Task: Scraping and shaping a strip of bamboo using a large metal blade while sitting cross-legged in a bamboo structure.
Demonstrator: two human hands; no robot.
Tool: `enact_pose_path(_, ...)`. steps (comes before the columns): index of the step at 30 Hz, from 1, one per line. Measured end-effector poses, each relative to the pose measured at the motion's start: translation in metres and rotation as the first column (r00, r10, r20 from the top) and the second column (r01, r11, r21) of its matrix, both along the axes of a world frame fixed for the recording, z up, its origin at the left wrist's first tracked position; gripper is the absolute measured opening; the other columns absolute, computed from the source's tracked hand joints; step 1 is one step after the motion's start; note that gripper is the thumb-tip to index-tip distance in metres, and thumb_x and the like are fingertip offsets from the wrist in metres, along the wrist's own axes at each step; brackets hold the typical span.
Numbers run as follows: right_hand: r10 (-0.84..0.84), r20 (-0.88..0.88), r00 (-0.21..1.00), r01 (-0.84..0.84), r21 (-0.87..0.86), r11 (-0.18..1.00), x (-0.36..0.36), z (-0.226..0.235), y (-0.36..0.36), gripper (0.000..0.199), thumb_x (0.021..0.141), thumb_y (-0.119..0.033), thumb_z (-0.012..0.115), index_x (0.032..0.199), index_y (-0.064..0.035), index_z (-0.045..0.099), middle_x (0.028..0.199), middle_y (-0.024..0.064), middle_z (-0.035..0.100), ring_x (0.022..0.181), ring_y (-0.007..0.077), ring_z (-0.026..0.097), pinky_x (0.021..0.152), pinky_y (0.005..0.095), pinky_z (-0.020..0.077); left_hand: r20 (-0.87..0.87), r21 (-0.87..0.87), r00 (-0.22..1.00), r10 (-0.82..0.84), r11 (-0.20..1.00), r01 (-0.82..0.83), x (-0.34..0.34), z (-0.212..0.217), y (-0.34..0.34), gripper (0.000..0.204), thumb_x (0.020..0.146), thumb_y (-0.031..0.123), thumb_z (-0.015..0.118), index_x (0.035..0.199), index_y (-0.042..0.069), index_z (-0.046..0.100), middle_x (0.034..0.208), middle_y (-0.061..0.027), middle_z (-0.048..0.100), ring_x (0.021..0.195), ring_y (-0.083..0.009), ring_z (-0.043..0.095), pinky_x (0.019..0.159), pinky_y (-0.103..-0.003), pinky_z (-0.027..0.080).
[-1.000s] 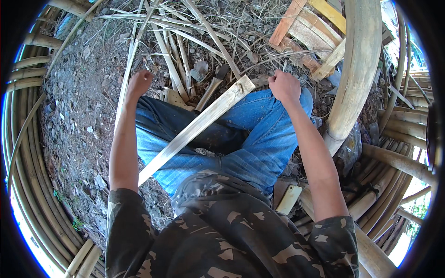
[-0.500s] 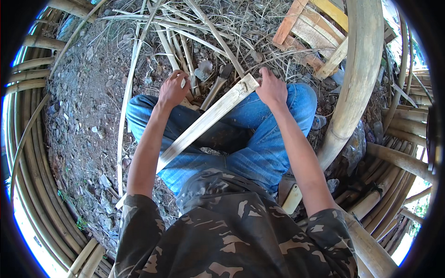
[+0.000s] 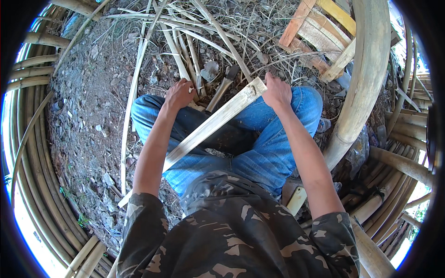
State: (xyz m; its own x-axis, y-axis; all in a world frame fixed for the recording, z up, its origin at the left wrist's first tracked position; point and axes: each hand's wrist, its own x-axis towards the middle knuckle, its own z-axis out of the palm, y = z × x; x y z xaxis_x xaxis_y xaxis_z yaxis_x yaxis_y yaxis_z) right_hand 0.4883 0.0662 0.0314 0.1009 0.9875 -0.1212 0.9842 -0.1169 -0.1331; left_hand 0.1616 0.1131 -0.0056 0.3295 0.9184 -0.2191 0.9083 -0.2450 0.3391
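Note:
A long, pale split-bamboo slat (image 3: pixel 215 123) lies slantwise across my lap, its lower end passing under my left forearm. My right hand (image 3: pixel 278 94) is closed at its upper end, beside a knot; the fingertips are partly hidden there. My left hand (image 3: pixel 180 95) is curled over my other knee, near some slats on the ground. A small pale bit shows at its fingers, too small to name. Between the hands lies a tool with a pale shaft (image 3: pixel 219 94) and a dark end, partly covered by the slat.
Thin bamboo strips (image 3: pixel 134 88) and shavings litter the ground ahead. A wooden frame piece (image 3: pixel 320 37) lies at the far right, next to a thick bamboo pole (image 3: pixel 364 69). Bundled bamboo poles (image 3: pixel 34 162) line the left side. A pale-handled thing (image 3: pixel 295 200) lies by my right hip.
The whole view has shifted slightly, so things appear a little further right and lower. My right hand sits closer against the slat's upper end. My left hand stays nearly in place.

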Motion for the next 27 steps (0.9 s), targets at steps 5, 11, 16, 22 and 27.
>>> enact_pose_path(5, -0.001, -0.011, 1.000, 0.001, -0.009, 1.000, -0.001, 0.001, 0.000, 0.029, 0.085, -0.027, 0.058, 0.106, -0.0068, 0.057, 0.084, 0.0175, 0.068, 0.082, 0.0346, 0.068, 0.075, 0.0471, 0.0518, -0.089, -0.018, 0.996, -0.021, 1.000, 0.020, 0.000, 0.000, 0.001, 0.032, 0.087, 0.032, 0.055, 0.105, 0.006, 0.064, 0.108, -0.0134, 0.060, 0.101, -0.0319, 0.061, 0.087, -0.043, 0.049)
enact_pose_path(11, -0.007, -0.012, 1.000, 0.007, -0.007, 1.000, 0.000, 0.000, 0.000, 0.029, 0.085, -0.028, 0.058, 0.105, -0.0068, 0.058, 0.086, 0.0177, 0.068, 0.085, 0.0347, 0.067, 0.077, 0.0470, 0.0511, -0.070, -0.021, 0.997, -0.015, 1.000, 0.014, 0.002, 0.001, -0.001, 0.030, 0.086, 0.029, 0.056, 0.104, 0.007, 0.064, 0.107, -0.0122, 0.060, 0.104, -0.0299, 0.060, 0.089, -0.043, 0.048)
enact_pose_path(16, -0.014, -0.012, 1.000, 0.014, -0.041, 0.999, 0.000, 0.001, 0.001, 0.028, 0.086, -0.028, 0.057, 0.105, -0.0071, 0.059, 0.087, 0.0174, 0.069, 0.085, 0.0340, 0.067, 0.077, 0.0470, 0.0507, -0.073, 0.055, 0.994, -0.083, 0.995, 0.087, 0.001, -0.009, -0.001, 0.028, 0.085, 0.027, 0.057, 0.104, 0.007, 0.065, 0.113, -0.0118, 0.058, 0.112, -0.0283, 0.055, 0.094, -0.045, 0.043)
enact_pose_path(22, -0.017, -0.079, 0.997, 0.012, -0.061, 0.998, -0.034, 0.004, -0.001, 0.028, 0.085, -0.027, 0.058, 0.105, -0.0071, 0.060, 0.095, 0.0168, 0.069, 0.089, 0.0322, 0.067, 0.080, 0.0461, 0.0509, -0.075, 0.235, 0.986, -0.148, 0.958, 0.162, 0.005, -0.007, -0.005, 0.028, 0.085, 0.025, 0.058, 0.104, 0.007, 0.065, 0.122, -0.0116, 0.054, 0.118, -0.0275, 0.050, 0.095, -0.048, 0.040)
enact_pose_path(27, 0.302, -0.560, 0.771, -0.063, 0.406, 0.912, -0.055, -0.114, 0.012, 0.020, 0.084, -0.017, 0.065, 0.098, -0.0059, 0.056, 0.071, 0.0077, 0.058, 0.064, 0.0198, 0.058, 0.059, 0.0351, 0.0466, -0.094, 0.230, 0.959, -0.266, 0.932, 0.281, 0.031, -0.017, -0.002, 0.029, 0.084, 0.025, 0.059, 0.106, 0.008, 0.064, 0.125, -0.0119, 0.052, 0.120, -0.0274, 0.049, 0.096, -0.050, 0.038)
